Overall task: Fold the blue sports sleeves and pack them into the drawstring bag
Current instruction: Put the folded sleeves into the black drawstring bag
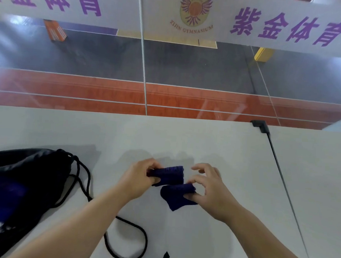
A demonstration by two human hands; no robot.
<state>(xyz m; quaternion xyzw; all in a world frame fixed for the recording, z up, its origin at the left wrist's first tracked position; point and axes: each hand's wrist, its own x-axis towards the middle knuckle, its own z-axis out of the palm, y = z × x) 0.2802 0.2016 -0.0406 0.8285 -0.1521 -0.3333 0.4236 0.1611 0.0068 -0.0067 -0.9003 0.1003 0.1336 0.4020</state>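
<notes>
Behind the pale surface (214, 143) we see a glass wall (169, 65) with purple lettering, and a sports court beyond it; on the surface, at mid-frame, we hold the blue sports sleeve (172, 183) between both hands; our left hand (140, 177) has its grip clamped on the folded upper end, thumb below and fingers above; our right hand (208, 189) pinches the lower part, thumb against the fabric, the other fingers spread apart above it; the black drawstring bag (20, 181) lies well to the left, its cord (126, 243) looping across the surface beneath our left forearm.
</notes>
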